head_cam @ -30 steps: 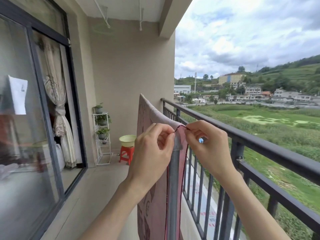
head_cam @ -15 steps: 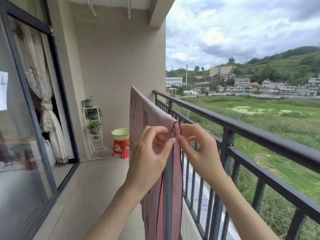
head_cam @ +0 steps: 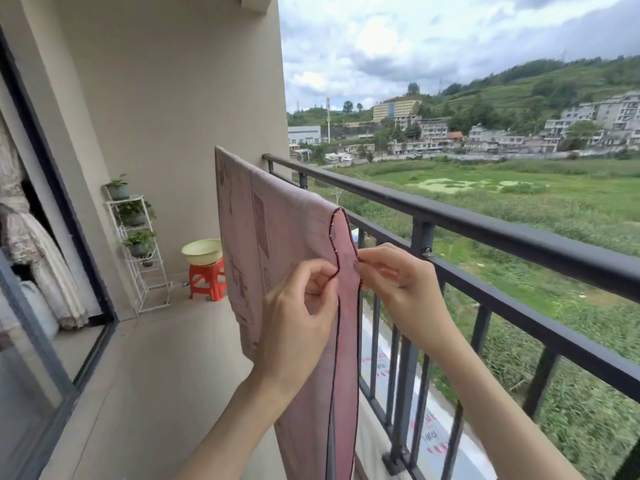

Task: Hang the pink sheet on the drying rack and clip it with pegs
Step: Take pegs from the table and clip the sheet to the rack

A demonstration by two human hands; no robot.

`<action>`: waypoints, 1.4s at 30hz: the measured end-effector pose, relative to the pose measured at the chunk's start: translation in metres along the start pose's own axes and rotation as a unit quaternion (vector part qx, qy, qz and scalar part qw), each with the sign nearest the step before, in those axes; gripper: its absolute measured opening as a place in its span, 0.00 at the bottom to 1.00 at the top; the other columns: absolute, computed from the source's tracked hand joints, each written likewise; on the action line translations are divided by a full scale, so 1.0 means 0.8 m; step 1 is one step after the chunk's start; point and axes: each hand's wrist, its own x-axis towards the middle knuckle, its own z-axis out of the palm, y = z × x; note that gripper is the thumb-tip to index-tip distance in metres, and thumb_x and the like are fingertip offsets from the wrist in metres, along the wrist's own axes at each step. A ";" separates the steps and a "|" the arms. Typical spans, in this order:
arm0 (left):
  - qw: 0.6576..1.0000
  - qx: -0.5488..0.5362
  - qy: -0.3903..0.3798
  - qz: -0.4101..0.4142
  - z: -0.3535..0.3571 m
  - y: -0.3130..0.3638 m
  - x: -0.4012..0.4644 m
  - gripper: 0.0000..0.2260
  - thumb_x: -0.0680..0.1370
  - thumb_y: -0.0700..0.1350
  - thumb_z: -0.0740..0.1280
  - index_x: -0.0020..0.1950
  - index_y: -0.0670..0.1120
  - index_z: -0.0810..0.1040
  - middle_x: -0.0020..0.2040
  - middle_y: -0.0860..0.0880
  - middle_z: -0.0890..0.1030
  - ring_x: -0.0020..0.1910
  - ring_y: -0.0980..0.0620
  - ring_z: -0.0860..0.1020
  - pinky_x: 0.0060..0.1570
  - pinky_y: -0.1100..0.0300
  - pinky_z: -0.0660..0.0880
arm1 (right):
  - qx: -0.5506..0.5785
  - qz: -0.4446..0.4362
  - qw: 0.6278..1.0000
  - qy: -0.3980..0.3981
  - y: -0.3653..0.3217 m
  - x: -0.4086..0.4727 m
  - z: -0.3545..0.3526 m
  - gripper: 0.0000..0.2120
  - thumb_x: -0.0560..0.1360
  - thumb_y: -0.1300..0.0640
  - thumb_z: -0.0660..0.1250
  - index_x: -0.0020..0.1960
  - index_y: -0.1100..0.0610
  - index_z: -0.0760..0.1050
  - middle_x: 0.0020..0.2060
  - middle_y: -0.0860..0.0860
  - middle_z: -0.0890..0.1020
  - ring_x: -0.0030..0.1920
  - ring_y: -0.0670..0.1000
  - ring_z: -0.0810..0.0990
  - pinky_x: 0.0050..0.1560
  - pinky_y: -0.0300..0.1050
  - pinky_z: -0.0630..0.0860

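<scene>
Fingers (head_cam: pixel 320 277) of the left hand (head_cam: pixel 294 327) are curled, thumb and forefinger pinching the dark-stitched hem of the pink sheet (head_cam: pixel 273 244) on its near edge; the right hand (head_cam: pixel 398 289) mirrors it just across, its fingertips (head_cam: pixel 362 268) pinched on the same narrow end of fabric from the railing side. The two hands sit close together, with only the strip of cloth between them. The sheet is draped over a horizontal bar that it hides, its fold running away towards the beige wall (head_cam: pixel 173 98), both halves hanging down, the near end falling past the wrists to the bottom of the view. Just to the right runs the dark metal balcony railing (head_cam: pixel 502 233). Farther off on the balcony floor stand a red plastic stool (head_cam: pixel 207 282) carrying a pale yellow basin (head_cam: pixel 202 251), and a white tiered plant stand (head_cam: pixel 142 251) with potted plants beside the sliding glass door (head_cam: pixel 41 306)
</scene>
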 end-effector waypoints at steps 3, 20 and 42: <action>0.997 -0.047 -0.065 -0.008 0.007 -0.008 -0.020 0.11 0.76 0.42 0.64 0.52 0.58 0.73 0.47 0.60 0.79 0.48 0.63 0.78 0.47 0.73 0.72 | -0.014 0.025 0.999 -0.013 0.005 -0.013 -0.001 0.11 0.76 0.65 0.65 0.49 0.50 0.79 0.40 0.47 0.82 0.41 0.42 0.81 0.48 0.44 0.78; 0.801 -0.080 -0.546 0.231 0.059 -0.082 -0.207 0.27 0.77 0.48 0.63 0.74 0.47 0.58 0.75 0.43 0.58 0.75 0.42 0.54 0.71 0.42 0.54 | -0.505 0.449 0.720 0.157 -0.030 -0.328 0.069 0.30 0.78 0.48 0.60 0.75 0.53 0.54 0.75 0.52 0.57 0.75 0.52 0.55 0.73 0.57 0.53; 0.299 -0.153 -0.785 0.521 -0.186 -0.002 -0.633 0.30 0.79 0.37 0.57 0.76 0.53 0.47 0.77 0.48 0.43 0.76 0.45 0.41 0.73 0.51 0.47 | -0.299 0.776 0.250 0.496 -0.269 -0.753 0.412 0.23 0.78 0.48 0.59 0.71 0.53 0.62 0.67 0.49 0.69 0.67 0.51 0.65 0.65 0.47 0.64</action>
